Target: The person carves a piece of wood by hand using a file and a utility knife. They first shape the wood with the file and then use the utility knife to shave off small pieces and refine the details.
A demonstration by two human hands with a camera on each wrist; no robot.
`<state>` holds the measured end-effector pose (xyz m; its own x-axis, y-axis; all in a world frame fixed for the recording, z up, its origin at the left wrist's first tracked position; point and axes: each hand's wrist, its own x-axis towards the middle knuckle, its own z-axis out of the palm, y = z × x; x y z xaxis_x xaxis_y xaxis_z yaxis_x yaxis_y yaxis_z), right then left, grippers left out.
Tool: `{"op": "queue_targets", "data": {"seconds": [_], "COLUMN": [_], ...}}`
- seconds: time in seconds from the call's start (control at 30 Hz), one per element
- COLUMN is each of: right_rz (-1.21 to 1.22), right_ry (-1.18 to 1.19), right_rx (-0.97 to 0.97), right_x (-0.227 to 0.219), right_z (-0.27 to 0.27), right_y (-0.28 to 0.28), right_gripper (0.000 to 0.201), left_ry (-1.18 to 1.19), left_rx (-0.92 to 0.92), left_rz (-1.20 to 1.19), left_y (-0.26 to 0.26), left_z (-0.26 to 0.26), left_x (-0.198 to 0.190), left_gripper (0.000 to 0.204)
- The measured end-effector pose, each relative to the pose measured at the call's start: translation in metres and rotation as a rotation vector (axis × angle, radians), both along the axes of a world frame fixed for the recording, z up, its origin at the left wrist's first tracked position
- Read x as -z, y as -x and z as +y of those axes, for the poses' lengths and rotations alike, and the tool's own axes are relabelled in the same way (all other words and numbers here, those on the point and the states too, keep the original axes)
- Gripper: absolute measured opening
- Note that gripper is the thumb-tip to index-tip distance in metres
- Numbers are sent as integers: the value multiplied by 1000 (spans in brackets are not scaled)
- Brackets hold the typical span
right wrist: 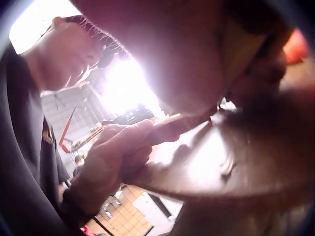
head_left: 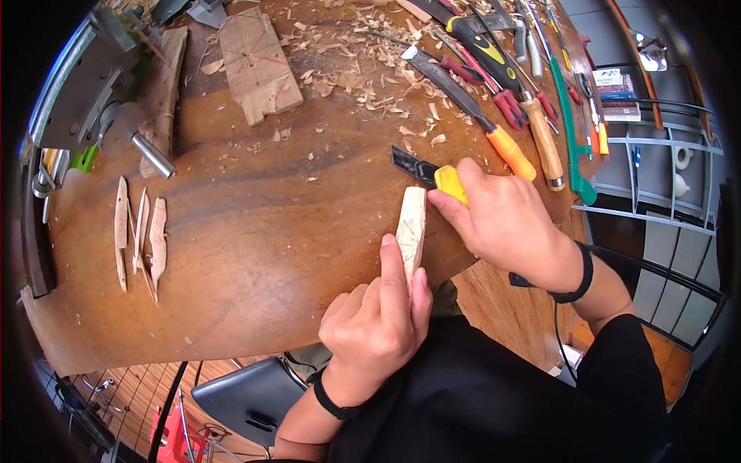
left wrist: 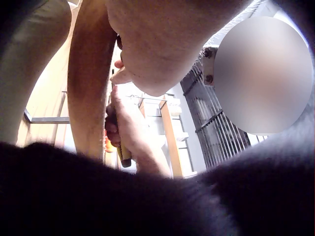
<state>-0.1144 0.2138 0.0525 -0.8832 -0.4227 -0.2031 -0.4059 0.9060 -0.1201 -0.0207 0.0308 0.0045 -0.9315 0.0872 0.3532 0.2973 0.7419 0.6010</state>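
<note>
Fingers grip two things: left hand one wooden piece, right hand one yellow knife.

The wood stick is in the left grip, above the table near its front edge. The knife is in the right grip, just past the stick's far end. Wood strips lie on the table's left side. A board lies farther back. Shavings lie right of the board, with tools farther right.
</note>
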Motion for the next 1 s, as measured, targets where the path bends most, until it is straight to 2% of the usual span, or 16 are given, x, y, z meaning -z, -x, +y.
{"op": "queue_targets", "data": {"seconds": [0.13, 0.2, 0.23, 0.33, 0.4, 0.5, 0.57, 0.67, 0.73, 0.77, 0.9, 0.97, 1.0], "right_rz": [0, -120, -125, -255, -350, -318, -301, -205, -59, -36, -83, -247, -250], "right_ry": [81, 249, 248, 308, 257, 223, 202, 145, 75, 108, 157, 229, 230], "right_rx": [20, 74, 73, -4, -73, -72, -71, -11, 114, 106, 60, -13, -12], "right_x": [0, -2, -4, -20, -33, -32, -28, -17, -4, -4, -7, -12, -15], "right_z": [3, 6, 7, 3, 0, 4, 6, 2, 0, -2, -1, 5, 7], "right_y": [-2, -6, -12, -26, -30, -33, -34, -33, -20, -15, -12, -19, -23], "right_gripper": [44, 43, 43, 43, 44, 45, 45, 45, 44, 44, 43, 44, 44], "left_ry": [33, 16, -14, -65, -93, -114, -42, 31, 41, 48, 65, 47, 48], "left_rx": [-58, -62, -68, -90, -87, -113, -101, -49, -31, -31, -67, -77, -75], "left_rz": [-10, -18, -1, 6, -1, 34, 24, -16, -23, -27, 8, 1, -2], "left_y": [1, 0, 0, -1, -1, 1, 1, 0, -1, -1, 0, 0, 0], "left_z": [2, 2, 2, 2, 3, 4, 4, 2, 1, 1, 3, 4, 4], "left_x": [-1, 1, 2, 2, 2, 3, 3, -1, -2, -3, 0, 0, 0], "left_gripper": [45, 44, 44, 43, 43, 44, 44, 45, 45, 44, 43, 43, 43]}}
